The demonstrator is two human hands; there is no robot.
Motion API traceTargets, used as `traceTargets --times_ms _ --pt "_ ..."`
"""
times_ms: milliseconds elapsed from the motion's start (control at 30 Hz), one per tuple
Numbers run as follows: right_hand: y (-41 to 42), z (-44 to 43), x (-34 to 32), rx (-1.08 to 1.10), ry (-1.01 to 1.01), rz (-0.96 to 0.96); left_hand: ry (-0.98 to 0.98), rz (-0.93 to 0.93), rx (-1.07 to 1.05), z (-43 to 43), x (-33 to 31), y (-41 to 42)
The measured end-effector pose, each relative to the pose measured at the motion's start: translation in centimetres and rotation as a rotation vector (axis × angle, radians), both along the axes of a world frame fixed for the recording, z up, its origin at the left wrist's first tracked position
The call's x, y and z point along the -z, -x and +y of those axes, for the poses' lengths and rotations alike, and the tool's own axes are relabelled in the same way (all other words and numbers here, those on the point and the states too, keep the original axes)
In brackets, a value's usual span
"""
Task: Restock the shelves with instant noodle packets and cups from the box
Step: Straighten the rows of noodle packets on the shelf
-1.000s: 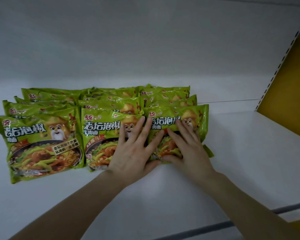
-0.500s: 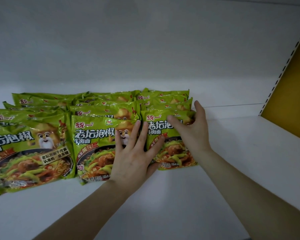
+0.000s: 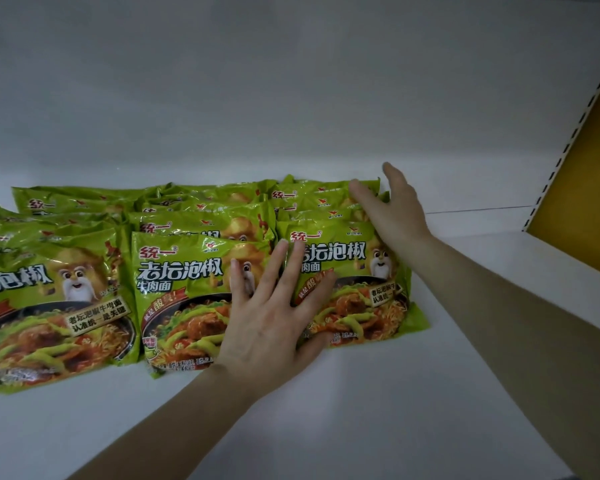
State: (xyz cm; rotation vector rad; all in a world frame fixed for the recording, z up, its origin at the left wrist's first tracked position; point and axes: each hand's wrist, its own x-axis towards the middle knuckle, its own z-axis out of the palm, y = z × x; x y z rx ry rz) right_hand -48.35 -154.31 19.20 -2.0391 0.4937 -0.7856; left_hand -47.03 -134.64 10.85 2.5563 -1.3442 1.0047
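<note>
Where noodle packets cover a white shelf, left hand, right hand straight-fingered on them, yellow panel.

Left hand lies flat on front noodle packets; right hand touches the rear ones.

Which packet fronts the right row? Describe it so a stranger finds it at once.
On the white shelf, green noodle packets lie in three overlapping rows. Take the row nearest the yellow panel; the packet is its frontmost. Alone in that row, no other packet overlaps it, so its bowl picture shows, and the left hand rests partly on it.
</note>
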Motion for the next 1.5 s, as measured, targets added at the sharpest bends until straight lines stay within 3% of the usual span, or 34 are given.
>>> traceTargets --times_ms 167,433,600,733,933,1100,1233,1333,1500 --pt "-2.4 -0.7 -0.3 -0.113 -0.08 0.094 -0.005 0.025 0.01 -0.5 0.2 -0.3" --pt "-3.4 -1.1 0.0 -0.217 -0.338 -0.004 0.001 0.017 0.022 -0.8 0.4 -0.6" --pt "-3.8 -1.8 0.0 -0.261 -0.343 0.022 -0.003 -0.006 0.029 -0.8 0.5 -0.7" --pt "-3.4 -1.2 -0.2 -0.227 -0.187 0.046 -0.006 -0.009 0.027 -0.8 0.6 -0.7" --pt "-1.0 0.0 0.2 0.109 0.313 -0.175 -0.043 -0.016 0.037 -0.2 0.2 -0.3" --pt "3.4 3.2 1.6 -0.106 0.678 -0.147 -0.064 -0.034 0.061 3.0 0.7 0.8" --pt "6.9 3.6 5.3 -0.209 1.084 0.038 -0.099 -0.033 -0.041 7.8 0.8 -0.6" --pt "7.0 3.9 7.4 -0.208 1.168 0.111 -0.115 -0.035 -0.079 9.1 0.6 -1.8" --pt "5.5 5.1 8.3 -0.2 1.073 0.15 -0.095 -0.046 -0.107 8.3 0.7 -2.8"
